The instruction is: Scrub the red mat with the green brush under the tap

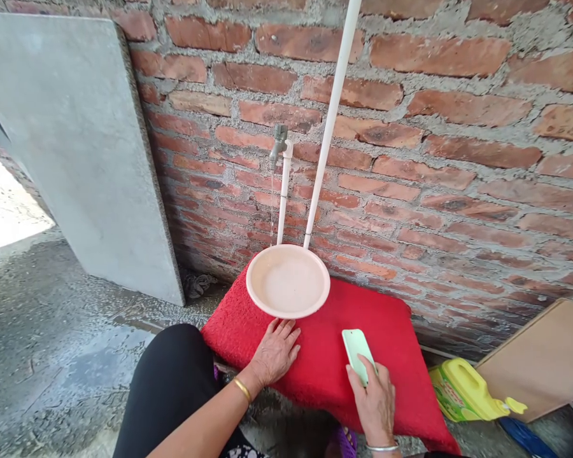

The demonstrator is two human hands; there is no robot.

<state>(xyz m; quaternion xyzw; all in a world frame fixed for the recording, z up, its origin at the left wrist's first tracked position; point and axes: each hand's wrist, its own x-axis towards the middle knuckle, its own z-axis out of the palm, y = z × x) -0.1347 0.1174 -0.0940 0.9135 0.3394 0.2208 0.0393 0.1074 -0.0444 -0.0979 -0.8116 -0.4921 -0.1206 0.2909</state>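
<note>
At the far left a grey slab (76, 140) leans, tilted, by the brick wall (439, 57); wet floor (90, 356) spreads in front of it, with a black-clad knee (172, 381) beside the surface; next comes the left hand (277, 350), a gold bangle (243, 389) on its wrist, laid palm down on the red surface (386, 305) with fingers slightly spread and nothing gripped; its fingertips reach the near edge of the pale basin (289, 280), though whether they touch the rim cannot be told; the basin sits upright at the back of the surface; above its far rim a grey tap (277, 146) on a short white pipe (284, 191) lets down a thin stream of water (272, 197); a taller white pipe (333, 114) rises just right of that; farther right, the pale green piece (356, 343) lies over the surface, its near end clamped between the thumb and fingers of the right hand (375, 401), which wears a silver bangle (382, 448); the two hands are apart; beyond the right edge are a yellow jug (468, 388), a brown board (539, 356) and something blue (525, 437).
</note>
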